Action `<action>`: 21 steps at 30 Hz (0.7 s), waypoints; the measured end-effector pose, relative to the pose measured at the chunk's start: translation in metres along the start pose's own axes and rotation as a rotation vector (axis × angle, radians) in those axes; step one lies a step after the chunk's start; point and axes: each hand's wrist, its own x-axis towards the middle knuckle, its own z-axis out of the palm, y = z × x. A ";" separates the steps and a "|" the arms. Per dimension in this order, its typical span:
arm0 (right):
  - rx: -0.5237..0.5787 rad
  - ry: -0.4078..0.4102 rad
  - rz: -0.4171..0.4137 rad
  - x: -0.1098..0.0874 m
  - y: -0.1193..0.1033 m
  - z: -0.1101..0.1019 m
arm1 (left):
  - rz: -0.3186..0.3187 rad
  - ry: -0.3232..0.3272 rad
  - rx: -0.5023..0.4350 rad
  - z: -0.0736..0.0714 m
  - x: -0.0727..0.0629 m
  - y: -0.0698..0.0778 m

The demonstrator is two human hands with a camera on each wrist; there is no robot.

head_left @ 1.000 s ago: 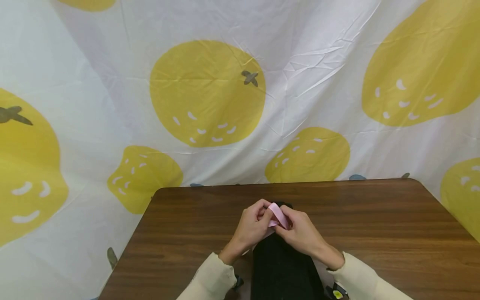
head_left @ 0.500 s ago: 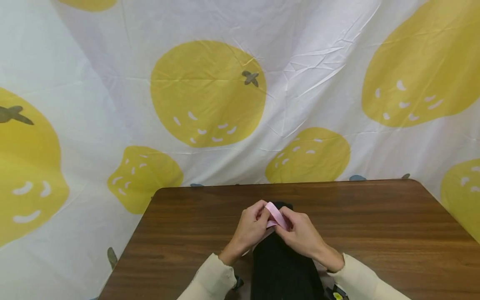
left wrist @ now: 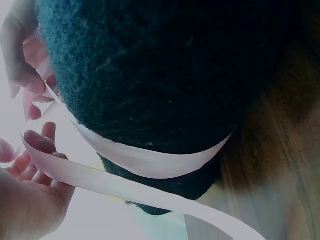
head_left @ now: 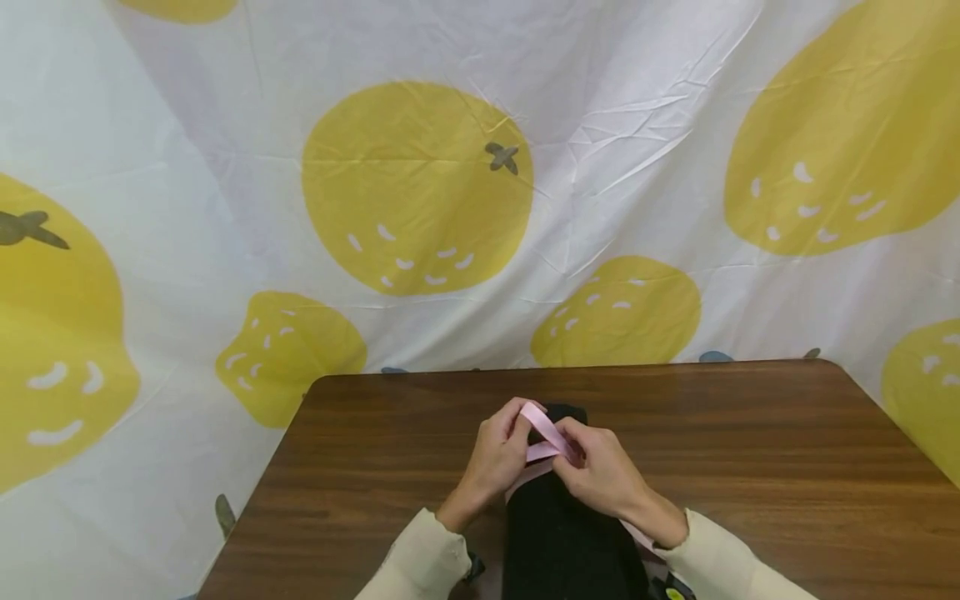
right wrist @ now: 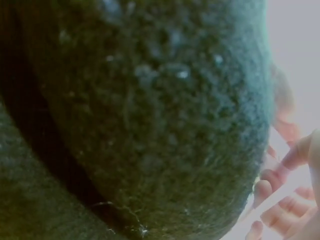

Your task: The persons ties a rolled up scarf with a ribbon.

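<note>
A pale pink ribbon (head_left: 546, 427) makes a loop between my two hands. My left hand (head_left: 497, 450) pinches one side of it between thumb and fingers. Across from it, my right hand (head_left: 606, 471) pinches the ribbon where the strands cross. Below both lies a long, black, fuzzy cloth thing (head_left: 566, 537); its kind does not show. In the left wrist view, one band of ribbon (left wrist: 150, 160) runs around the narrowing part of this dark thing (left wrist: 150, 65), and a loose tail passes by the left hand. Dark fabric (right wrist: 165, 120) fills most of the right wrist view.
The brown wooden table (head_left: 390, 433) has rounded far corners. Behind it hangs a white curtain (head_left: 585, 150) printed with large yellow fruit. Dark straps with small devices sit at both wrists, under cream sleeves (head_left: 427, 554).
My left hand has moved slightly left, away from the right hand. The ribbon loop between them has widened, and more ribbon shows over the black cloth. The right hand has hardly moved.
</note>
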 end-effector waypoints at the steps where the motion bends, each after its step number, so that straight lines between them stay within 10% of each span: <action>1: 0.004 -0.002 0.006 0.000 0.000 0.000 | -0.003 0.002 -0.009 0.000 0.000 0.000; 15: 0.055 0.015 0.114 0.000 -0.002 -0.002 | -0.128 0.016 -0.324 -0.002 -0.003 0.002; 21: 0.050 0.049 0.118 -0.002 -0.001 -0.002 | -0.102 0.056 -0.257 -0.005 -0.003 0.000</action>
